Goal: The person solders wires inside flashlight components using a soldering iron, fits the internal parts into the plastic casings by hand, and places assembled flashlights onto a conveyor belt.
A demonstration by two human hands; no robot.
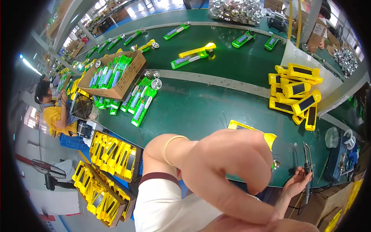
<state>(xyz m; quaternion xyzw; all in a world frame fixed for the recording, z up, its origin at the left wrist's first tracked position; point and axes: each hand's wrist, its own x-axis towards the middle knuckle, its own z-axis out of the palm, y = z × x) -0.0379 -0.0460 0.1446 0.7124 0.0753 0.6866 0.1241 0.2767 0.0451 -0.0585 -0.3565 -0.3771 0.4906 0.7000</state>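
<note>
At far left, cartons point(125, 198) hold yellow shells fitted with dark panels, so that fitting looks done. On the bench point(181, 104), a box point(133, 75) and the spot beside it hold green shells point(141, 102) carrying batteries and reflectors but no yellow half: joining seems left for these. Farther back lies one pair point(193, 54), yellow resting on green, perhaps further along. The left hand point(232, 166) is raised close to the camera, fingers curled; whether it grips anything, I cannot tell. Just beyond it lies one yellow shell point(270, 140), partly hidden, its progress unclear. A pile point(299, 91) of panelled yellow shells waits behind. The right hand point(298, 181), well apart from the left fingers, has its fingers around a soldering iron point(307, 168).
</note>
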